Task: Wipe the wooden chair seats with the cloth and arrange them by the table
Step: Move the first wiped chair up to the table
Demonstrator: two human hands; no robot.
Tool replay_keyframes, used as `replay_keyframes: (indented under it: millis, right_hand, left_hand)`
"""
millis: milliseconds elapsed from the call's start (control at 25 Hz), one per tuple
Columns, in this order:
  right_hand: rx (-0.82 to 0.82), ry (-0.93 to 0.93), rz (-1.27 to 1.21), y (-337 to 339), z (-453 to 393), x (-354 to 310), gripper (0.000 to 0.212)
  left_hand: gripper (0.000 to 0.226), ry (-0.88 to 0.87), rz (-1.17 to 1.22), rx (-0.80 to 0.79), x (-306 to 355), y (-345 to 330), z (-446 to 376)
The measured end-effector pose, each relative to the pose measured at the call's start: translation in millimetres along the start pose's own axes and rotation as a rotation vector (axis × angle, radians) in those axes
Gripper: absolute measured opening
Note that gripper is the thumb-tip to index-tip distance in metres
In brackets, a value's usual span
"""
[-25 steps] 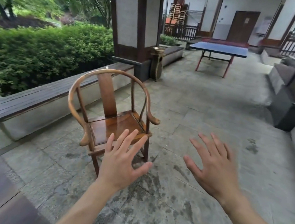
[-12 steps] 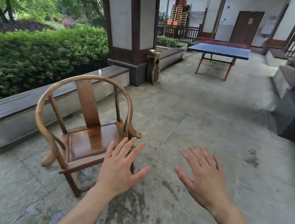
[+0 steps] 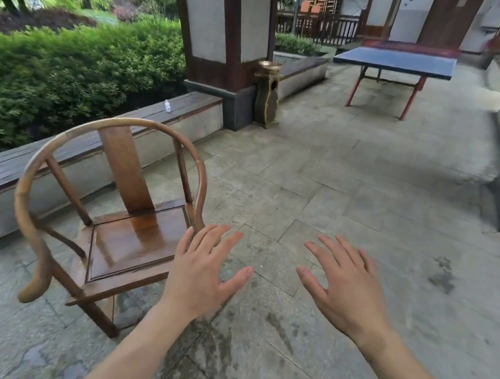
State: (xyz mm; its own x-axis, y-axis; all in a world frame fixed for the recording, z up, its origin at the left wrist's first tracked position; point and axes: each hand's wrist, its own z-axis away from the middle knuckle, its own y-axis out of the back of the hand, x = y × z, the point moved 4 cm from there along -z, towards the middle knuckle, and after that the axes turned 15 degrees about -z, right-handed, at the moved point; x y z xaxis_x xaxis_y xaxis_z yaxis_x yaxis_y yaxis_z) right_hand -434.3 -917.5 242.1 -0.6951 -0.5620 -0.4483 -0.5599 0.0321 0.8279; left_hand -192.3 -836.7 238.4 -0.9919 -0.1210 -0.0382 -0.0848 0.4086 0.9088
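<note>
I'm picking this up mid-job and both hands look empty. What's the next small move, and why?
Probably reach the left hand to the near armrest of the wooden chair and take hold. Both it and the right hand are open, holding nothing, no cloth is in view, and the seat already looks glossy, so moving the chair seems likelier than wiping.

The chair is brown wood, its seat panel glossy and reflective. Beneath it, the floor is rough, matt grey stone, stained darker in patches.
</note>
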Motion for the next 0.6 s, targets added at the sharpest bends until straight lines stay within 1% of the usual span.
replay_keyframes:
  millis: [120,320,520,600]
  right_hand:
    - [-0.001,0.010,-0.017,-16,-51,20,0.070]
    - [0.011,0.026,-0.025,-38,-157,54,0.071]
    - [0.012,0.030,-0.027,-59,-250,87,0.062]
    - [0.022,0.036,-0.038,-68,-283,103,0.064]
  left_hand:
    - [0.072,-0.004,0.009,0.025,-7,-31,-50]
    - [0.071,-0.001,0.044,-0.016,-27,-88,-150]
    - [0.073,0.006,0.071,0.006,-37,-128,-240]
    - [0.071,0.007,0.070,0.020,-41,-145,-269]
